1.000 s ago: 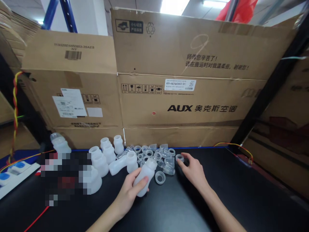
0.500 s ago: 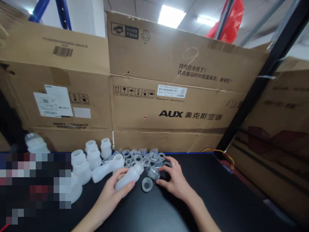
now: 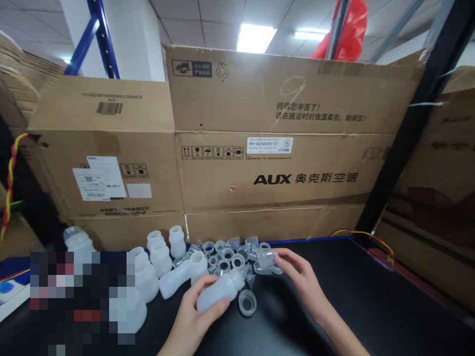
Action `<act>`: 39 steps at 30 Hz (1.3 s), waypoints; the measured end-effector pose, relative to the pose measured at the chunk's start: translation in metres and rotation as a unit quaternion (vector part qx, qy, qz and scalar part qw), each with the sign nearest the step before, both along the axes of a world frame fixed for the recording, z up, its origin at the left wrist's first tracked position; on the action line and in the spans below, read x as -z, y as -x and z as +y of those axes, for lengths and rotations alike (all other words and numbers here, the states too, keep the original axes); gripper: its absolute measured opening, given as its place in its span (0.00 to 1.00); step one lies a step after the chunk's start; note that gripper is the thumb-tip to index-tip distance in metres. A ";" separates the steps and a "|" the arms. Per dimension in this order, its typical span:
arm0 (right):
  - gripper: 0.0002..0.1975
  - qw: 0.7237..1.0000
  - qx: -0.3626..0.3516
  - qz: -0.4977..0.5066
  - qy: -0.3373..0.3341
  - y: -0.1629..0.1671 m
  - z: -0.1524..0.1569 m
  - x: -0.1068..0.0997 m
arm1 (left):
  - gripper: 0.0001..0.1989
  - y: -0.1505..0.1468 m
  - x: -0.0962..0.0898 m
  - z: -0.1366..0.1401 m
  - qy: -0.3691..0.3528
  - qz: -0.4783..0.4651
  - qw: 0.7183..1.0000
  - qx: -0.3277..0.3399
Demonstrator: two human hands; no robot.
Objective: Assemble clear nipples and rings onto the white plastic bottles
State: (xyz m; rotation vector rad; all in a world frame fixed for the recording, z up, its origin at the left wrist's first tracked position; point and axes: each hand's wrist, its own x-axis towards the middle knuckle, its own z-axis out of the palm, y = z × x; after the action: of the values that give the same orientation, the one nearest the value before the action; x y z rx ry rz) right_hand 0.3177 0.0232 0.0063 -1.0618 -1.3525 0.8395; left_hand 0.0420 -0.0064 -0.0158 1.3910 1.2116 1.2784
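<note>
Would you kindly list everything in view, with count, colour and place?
Held bottle: one, milky white, left hand
Other bottles: several, milky white, left and centre
Held cover: one, clear, right fingertips
Loose ring: one, translucent, before the pile
Piled rings and covers: many, clear, mid-table
Table: one, black, underneath
Cardboard: several panels, brown, behind
Labels: several, white, on cardboard
Red bag: one, red, upper right
Wires: several, red and yellow, both sides
Posts: several, black or blue, both sides
Lights: several, white, ceiling
Pixelated patch: lower left, contents unreadable
Left hand: one, centre
Right hand: one, right of centre
</note>
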 end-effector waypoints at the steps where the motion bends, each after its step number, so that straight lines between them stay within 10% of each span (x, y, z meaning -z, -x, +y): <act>1: 0.22 1.000 -0.025 0.001 0.011 0.002 -0.002 -0.001 | 0.26 0.001 0.000 0.000 -0.001 0.004 1.000 0.000; 8: 0.19 0.987 -0.140 -0.076 0.032 0.015 -0.020 0.001 | 0.28 0.010 -0.003 0.000 0.049 -0.004 0.996 0.079; 25: 0.15 0.925 -0.136 -0.340 -0.104 0.031 -0.056 -0.014 | 0.30 0.016 -0.006 -0.006 0.152 -0.117 0.956 0.224; 30: 0.28 0.955 -0.142 -0.257 0.036 0.045 -0.050 0.001 | 0.24 0.018 -0.003 -0.016 -0.060 0.065 0.984 0.154; 34: 0.32 0.959 -0.073 -0.208 0.179 0.052 -0.046 0.003 | 0.26 0.021 -0.010 -0.016 -0.322 0.216 0.919 0.075; 36: 0.30 0.963 -0.090 -0.207 0.146 0.051 -0.048 -0.002 | 0.25 0.020 -0.015 -0.014 -0.281 0.199 0.934 0.090; 39: 0.17 0.965 -0.128 -0.229 -0.024 0.047 -0.056 -0.007 | 0.22 0.015 -0.021 -0.011 0.004 0.051 0.985 0.162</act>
State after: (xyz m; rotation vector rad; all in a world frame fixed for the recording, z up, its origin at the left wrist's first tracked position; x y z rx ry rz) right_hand 0.2705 -0.0324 0.0128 -1.0985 -1.9223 0.7677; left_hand 0.0268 -0.0172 0.0049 1.5884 1.0044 0.9849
